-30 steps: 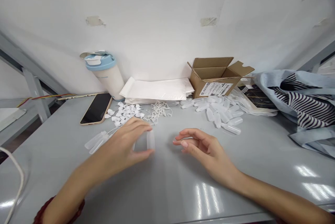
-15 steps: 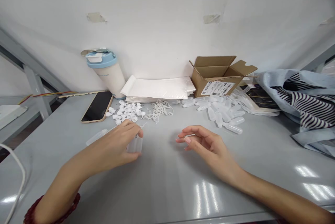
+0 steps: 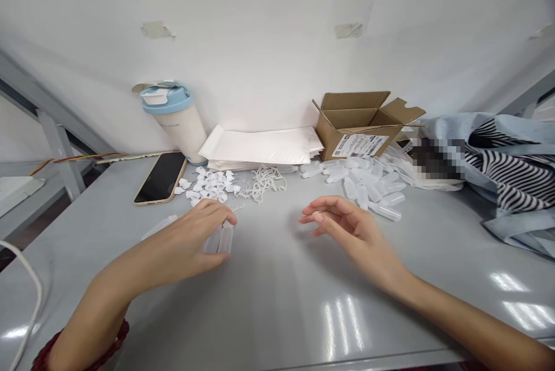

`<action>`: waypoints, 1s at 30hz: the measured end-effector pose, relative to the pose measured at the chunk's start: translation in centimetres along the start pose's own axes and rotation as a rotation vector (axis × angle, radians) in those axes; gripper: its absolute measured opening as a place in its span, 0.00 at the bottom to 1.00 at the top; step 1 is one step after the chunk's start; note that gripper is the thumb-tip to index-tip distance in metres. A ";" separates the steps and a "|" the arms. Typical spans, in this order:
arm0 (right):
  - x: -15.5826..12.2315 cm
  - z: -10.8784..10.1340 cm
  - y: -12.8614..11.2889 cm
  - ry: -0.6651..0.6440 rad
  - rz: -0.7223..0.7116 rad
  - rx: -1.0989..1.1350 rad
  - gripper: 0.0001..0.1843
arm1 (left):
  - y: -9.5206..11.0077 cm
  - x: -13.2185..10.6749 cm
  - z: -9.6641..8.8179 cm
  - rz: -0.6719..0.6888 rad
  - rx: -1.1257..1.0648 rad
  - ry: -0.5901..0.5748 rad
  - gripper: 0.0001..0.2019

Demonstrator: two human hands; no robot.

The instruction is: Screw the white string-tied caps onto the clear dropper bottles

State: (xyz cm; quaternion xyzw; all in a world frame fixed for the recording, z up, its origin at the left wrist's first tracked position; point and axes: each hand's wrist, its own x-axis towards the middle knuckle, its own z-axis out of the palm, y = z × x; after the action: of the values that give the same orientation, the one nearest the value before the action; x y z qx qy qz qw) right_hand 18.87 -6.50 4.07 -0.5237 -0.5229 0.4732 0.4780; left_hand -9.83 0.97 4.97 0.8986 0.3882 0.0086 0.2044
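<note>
My left hand [image 3: 191,238] rests on the grey table [image 3: 277,301], fingers curled around small clear plastic bottles [image 3: 220,239] that lie under its fingertips. My right hand [image 3: 347,229] hovers just above the table to the right, fingers loosely curved and apart, holding nothing. A heap of clear plastic bottles [image 3: 364,183] lies behind the right hand. White caps [image 3: 208,183] and a tangle of white strings [image 3: 262,180] lie behind the left hand. A few more bottles [image 3: 158,226] show to the left of my left hand.
A phone [image 3: 160,177] lies at the back left beside a cup with a blue lid [image 3: 176,119]. White padded envelopes [image 3: 260,148] and an open cardboard box [image 3: 359,122] stand by the wall. Blue and striped cloth [image 3: 507,169] fills the right side.
My left hand has drawn back to the left and lowered the bottle to the table. My right hand has lifted slightly and shifted a little farther away.
</note>
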 end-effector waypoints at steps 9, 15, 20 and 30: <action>0.6 -0.8 -0.1 0.061 -0.066 -0.044 0.10 | 0.1 -0.4 0.1 0.004 -0.002 0.047 0.17; 1.2 -1.7 0.0 0.099 -0.104 -0.286 0.12 | 1.0 0.8 0.4 -0.025 0.018 0.206 0.20; 2.6 -3.1 1.8 0.080 -0.358 -0.821 0.15 | 1.6 3.0 2.2 -0.034 0.061 0.351 0.18; 3.9 -3.8 4.1 0.021 -0.495 -1.207 0.21 | 2.4 4.1 4.3 0.014 0.144 0.409 0.18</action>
State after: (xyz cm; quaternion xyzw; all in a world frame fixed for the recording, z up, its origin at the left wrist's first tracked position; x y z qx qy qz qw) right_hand 23.08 -2.62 0.37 -0.5687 -0.7972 -0.0328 0.2000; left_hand -4.52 0.86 1.36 0.8931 0.4149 0.1644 0.0568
